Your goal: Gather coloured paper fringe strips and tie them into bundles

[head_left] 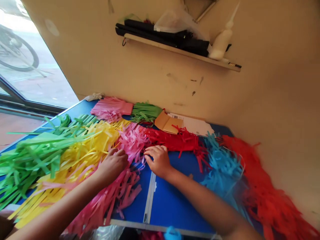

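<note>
Fringed strips of tissue-like paper lie in coloured bunches on a blue table (178, 203). My left hand (115, 162) rests at the pink bunch (133, 138), its fingers curled downward; what they hold, if anything, is hidden. Just right of it, my right hand (158, 160) is beside the pink and red fringes, its fingers slightly bent and apart, with nothing visible in them. Yellow fringe (96, 141) and green fringe (42, 150) spread out to the left. A red bunch (172, 140) lies beyond my right hand, and blue fringe (222, 163) is farther right.
Along the wall lie a folded pink stack (112, 106), a green bunch (145, 111), a brown envelope (168, 122) and white card (193, 125). Long red fringe (272, 193) runs down the right edge. A wall shelf (180, 51) holds dark rolls and a white bottle (221, 43).
</note>
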